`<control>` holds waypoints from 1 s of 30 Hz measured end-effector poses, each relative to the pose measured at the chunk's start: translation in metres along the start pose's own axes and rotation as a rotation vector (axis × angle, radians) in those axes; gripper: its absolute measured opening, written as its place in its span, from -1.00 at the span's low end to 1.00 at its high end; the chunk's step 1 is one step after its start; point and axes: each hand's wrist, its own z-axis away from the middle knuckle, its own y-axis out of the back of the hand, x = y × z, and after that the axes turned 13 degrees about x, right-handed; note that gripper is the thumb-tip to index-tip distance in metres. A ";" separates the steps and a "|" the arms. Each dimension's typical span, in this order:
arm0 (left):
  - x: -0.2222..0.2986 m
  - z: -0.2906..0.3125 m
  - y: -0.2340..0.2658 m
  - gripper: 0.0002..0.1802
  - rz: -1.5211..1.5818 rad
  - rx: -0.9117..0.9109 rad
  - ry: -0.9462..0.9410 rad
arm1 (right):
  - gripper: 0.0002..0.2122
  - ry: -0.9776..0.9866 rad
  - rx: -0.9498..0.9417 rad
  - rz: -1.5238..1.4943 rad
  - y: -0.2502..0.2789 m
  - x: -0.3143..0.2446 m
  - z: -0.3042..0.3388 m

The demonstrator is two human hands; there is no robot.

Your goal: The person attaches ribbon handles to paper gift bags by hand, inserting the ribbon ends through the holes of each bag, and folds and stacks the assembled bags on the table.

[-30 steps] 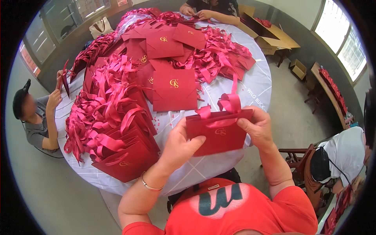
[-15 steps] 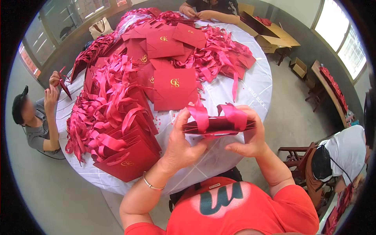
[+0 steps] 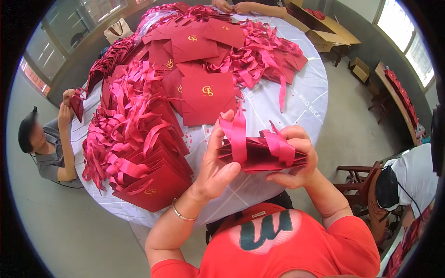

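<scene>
Between my hands is a small dark-red paper gift bag (image 3: 259,160), its mouth facing up toward me and its side folds spread. Two pink ribbon handles loop up from its rim. My left hand (image 3: 211,169) grips the bag's left end, thumb in front and fingers behind. At the right end, my right hand (image 3: 302,160) has its thumb below the near side and its fingers curled around the far side. Just beyond lies a flat red bag (image 3: 208,99) with a gold emblem. Left of my forearm, a row of upright ribbon-handled bags (image 3: 153,187) leans together.
A white cloth covers the round table (image 3: 303,99). More red bags and ribbons (image 3: 264,55) are heaped at its far side. One person (image 3: 51,146) handles a bag at the left; another person's hands (image 3: 236,6) show at the far edge. Cardboard boxes (image 3: 331,37) and a wooden chair (image 3: 357,180) are right.
The bag's mouth has widened and tipped toward me, showing more of the inside. My left thumb has come up against its near edge. The view has shifted slightly.
</scene>
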 end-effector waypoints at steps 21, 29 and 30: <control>-0.006 -0.003 0.007 0.04 -0.038 -0.118 0.239 | -0.35 0.101 0.005 0.071 0.010 0.016 0.014; -0.008 -0.005 0.008 -0.38 -0.073 -0.049 0.150 | -0.33 0.129 -0.032 0.061 0.010 0.017 0.014; -0.007 -0.005 0.008 -0.37 -0.077 -0.060 0.148 | -0.34 0.130 -0.029 0.059 0.010 0.017 0.013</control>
